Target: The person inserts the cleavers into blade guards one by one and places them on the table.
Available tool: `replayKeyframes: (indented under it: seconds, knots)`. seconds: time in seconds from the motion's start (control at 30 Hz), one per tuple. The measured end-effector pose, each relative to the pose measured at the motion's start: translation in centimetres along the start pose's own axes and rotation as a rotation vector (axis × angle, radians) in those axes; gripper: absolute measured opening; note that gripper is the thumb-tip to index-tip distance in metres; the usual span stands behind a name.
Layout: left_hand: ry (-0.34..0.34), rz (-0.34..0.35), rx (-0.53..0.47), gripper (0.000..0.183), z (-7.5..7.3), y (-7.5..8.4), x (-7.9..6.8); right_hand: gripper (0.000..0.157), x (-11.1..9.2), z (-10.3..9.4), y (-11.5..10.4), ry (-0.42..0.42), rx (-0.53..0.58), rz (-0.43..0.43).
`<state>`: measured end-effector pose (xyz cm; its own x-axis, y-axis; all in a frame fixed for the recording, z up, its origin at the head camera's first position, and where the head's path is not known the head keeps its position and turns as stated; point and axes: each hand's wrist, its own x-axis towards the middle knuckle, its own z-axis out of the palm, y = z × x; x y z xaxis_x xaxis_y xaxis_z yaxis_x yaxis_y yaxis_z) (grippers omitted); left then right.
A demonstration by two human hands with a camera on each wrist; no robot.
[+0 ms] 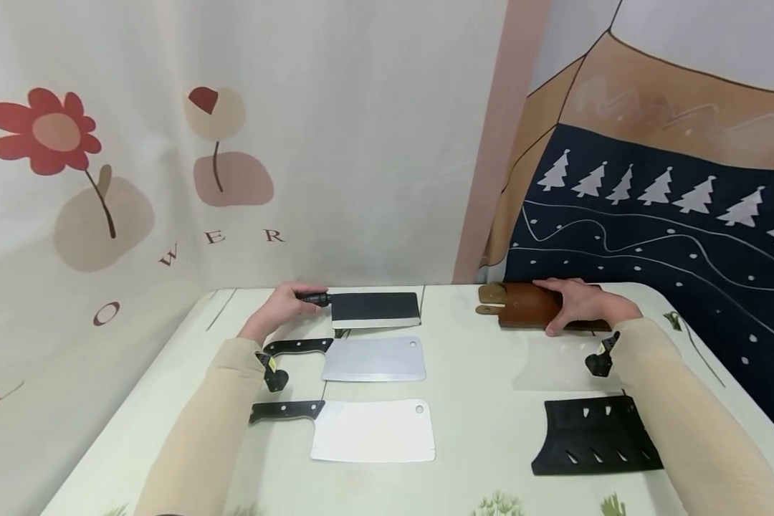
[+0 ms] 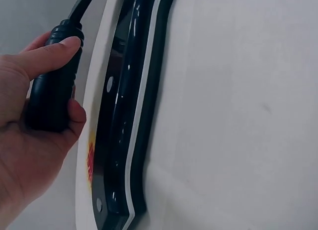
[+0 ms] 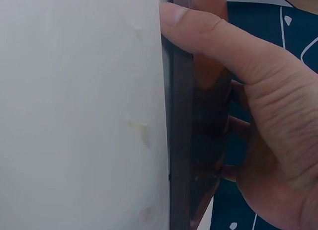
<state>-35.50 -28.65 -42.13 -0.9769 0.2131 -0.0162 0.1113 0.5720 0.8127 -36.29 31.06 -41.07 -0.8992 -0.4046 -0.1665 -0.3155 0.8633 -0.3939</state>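
Note:
My left hand [image 1: 288,307] grips the black round handle [image 2: 52,86] of a dark-bladed cleaver [image 1: 375,307], its thumb and fingers wrapped about it. The cleaver lies at the table's far edge, with its pale cutting edge toward me. My right hand [image 1: 580,301] spans a brown leather knife sheath [image 1: 522,307] at the far right. In the right wrist view its thumb presses the sheath's near edge, and its fingers hold the far side [image 3: 208,115]. Two tan strap ends stick out at the sheath's left. A silver cleaver [image 1: 375,359] with a riveted black handle lies just nearer than my left hand.
Nearer still lies another silver cleaver [image 1: 374,431]. On the right, a faint translucent sheet-like cover [image 1: 551,367] lies below the leather sheath. Nearer me is a black slotted blade guard [image 1: 593,441], partly behind my right forearm. Curtains hang behind the white table [image 1: 477,416].

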Motion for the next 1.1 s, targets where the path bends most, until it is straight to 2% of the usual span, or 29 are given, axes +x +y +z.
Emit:
replayKeyframes:
  seconds: [0.2, 0.43, 0.7, 1.1]
  knots:
    - [0.011, -0.001, -0.018, 0.053, 0.0, 0.4, 0.0, 0.119, -0.2, -0.3, 0.0, 0.022, -0.007, -0.001]
    - [0.014, -0.040, -0.046, 0.053, 0.0, 0.7, -0.5, 0.117, -0.4, -0.8, -1.2, 0.055, -0.036, -0.045]
    - [0.016, -0.010, -0.086, 0.052, 1.4, 2.3, -1.3, 0.112, -0.9, -1.0, -3.0, 0.057, -0.041, -0.084]
    - [-0.012, 0.016, -0.123, 0.051, 3.1, 4.7, -0.9, 0.107, -0.8, -0.7, -5.6, 0.070, -0.018, -0.152]
